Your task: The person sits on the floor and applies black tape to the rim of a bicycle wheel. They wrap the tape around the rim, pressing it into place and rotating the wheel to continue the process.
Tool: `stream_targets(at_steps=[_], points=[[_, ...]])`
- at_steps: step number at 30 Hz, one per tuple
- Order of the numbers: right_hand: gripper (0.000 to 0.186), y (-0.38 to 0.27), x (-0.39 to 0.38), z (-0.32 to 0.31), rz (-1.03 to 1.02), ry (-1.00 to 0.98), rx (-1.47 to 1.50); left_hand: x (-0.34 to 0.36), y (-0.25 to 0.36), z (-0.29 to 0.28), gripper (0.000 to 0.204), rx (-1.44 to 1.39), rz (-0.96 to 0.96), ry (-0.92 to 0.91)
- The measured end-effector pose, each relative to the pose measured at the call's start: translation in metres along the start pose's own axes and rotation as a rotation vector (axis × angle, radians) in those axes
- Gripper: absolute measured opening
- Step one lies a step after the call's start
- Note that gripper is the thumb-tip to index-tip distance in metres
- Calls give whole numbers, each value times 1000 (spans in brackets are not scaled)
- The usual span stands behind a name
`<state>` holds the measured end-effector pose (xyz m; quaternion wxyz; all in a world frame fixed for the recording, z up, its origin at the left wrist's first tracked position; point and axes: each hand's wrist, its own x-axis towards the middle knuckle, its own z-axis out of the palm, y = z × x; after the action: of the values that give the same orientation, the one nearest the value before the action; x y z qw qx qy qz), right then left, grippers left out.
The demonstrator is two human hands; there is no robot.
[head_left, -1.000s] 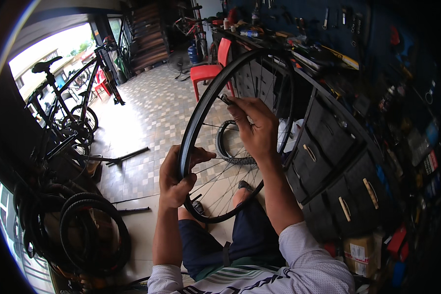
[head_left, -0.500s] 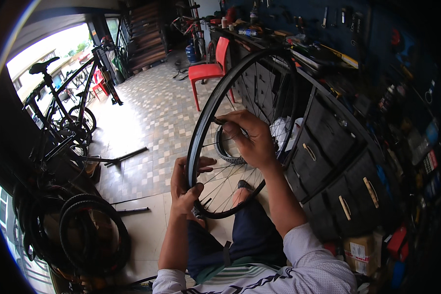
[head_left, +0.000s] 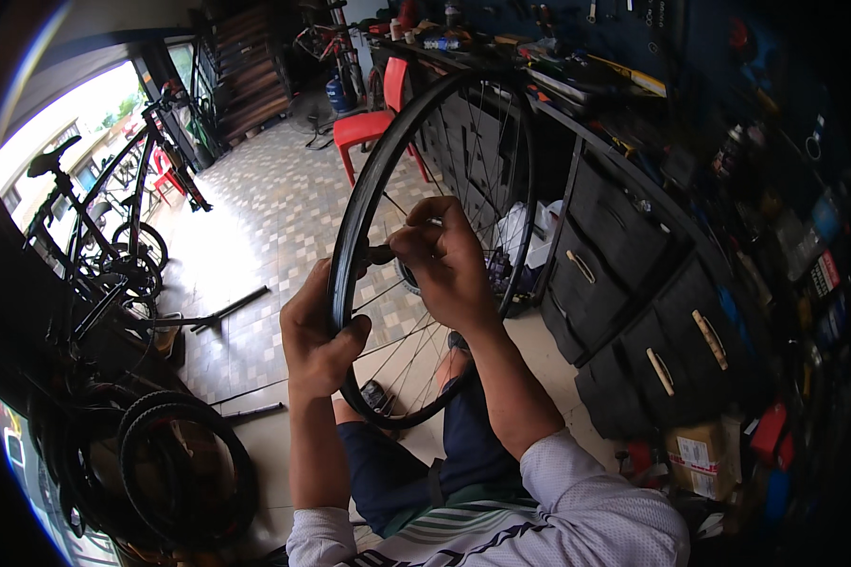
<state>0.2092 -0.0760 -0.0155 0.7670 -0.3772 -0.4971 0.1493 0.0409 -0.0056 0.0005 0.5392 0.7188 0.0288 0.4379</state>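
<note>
A spoked bicycle wheel [head_left: 352,227] with a black rim and no tyre on it stands tilted in front of me, above my thighs. My left hand [head_left: 320,331] is closed around the near left part of the rim, thumb on the inner side. Inside the wheel, my right hand [head_left: 444,269] is bent close to the rim with thumb and forefinger drawn together. By its fingertips is a small dark piece [head_left: 379,254], too shadowed to name. The hub is partly hidden behind my right hand and the spokes.
A red chair [head_left: 367,126] stands beyond the wheel. At right are dark drawers [head_left: 624,274] under a cluttered workbench, with a cardboard box [head_left: 698,461] below. Several tyres [head_left: 184,463] are heaped at lower left, near a parked bicycle [head_left: 104,203].
Both hands have shifted left with the wheel as the view turned. My right hand has moved down along the rim, closer to my left hand, which has slid up.
</note>
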Motion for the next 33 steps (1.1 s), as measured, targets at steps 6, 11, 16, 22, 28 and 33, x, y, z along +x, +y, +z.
stream_targets(at_steps=[6, 11, 16, 22, 28, 33], points=[[24, -2, 3, -5, 47, 19, 43, -1, 4, 12, 60, -55, 43, -65], [22, -8, -5, -9, -1, -74, 193, 8, -32, -1, 39, -318, 42, -54], [23, 3, -21, -15, -30, -73, 277, 26, -20, 26, 31, 41, 260, -208], [37, 5, -33, -27, -26, -15, 437, 29, -7, 40, 40, 121, 286, -283], [71, 27, -37, -38, -48, -125, 406, 30, -9, 37, 39, 398, 438, -181], [68, 36, -40, -40, -115, -98, 457, 38, -3, 36, 29, 382, 480, -233]])
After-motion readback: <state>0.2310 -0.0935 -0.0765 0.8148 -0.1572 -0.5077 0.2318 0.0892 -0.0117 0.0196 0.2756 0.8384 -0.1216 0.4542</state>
